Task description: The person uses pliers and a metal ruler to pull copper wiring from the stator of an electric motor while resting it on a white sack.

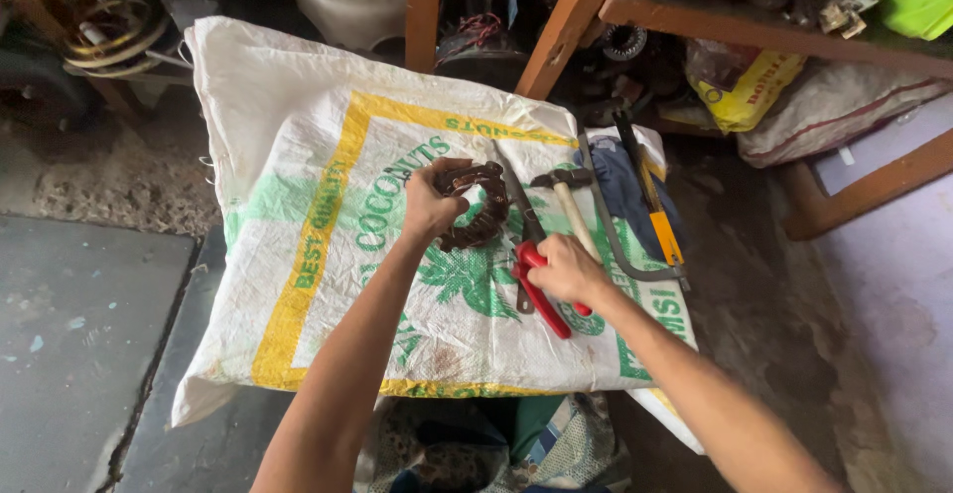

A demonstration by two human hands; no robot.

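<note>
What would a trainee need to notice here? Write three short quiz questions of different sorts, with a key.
1. True or false: the left hand grips the brown wound coil ring on the white sack.
2. Which tool does the right hand hold? A) hammer B) red-handled cutters C) saw
3. Fill in: the hammer lies to the ____ of the coil ring, as the camera sees it.

Key
1. True.
2. B: the red-handled cutters, blades pointing toward the coil ring.
3. Right, beside the hacksaw.
</note>
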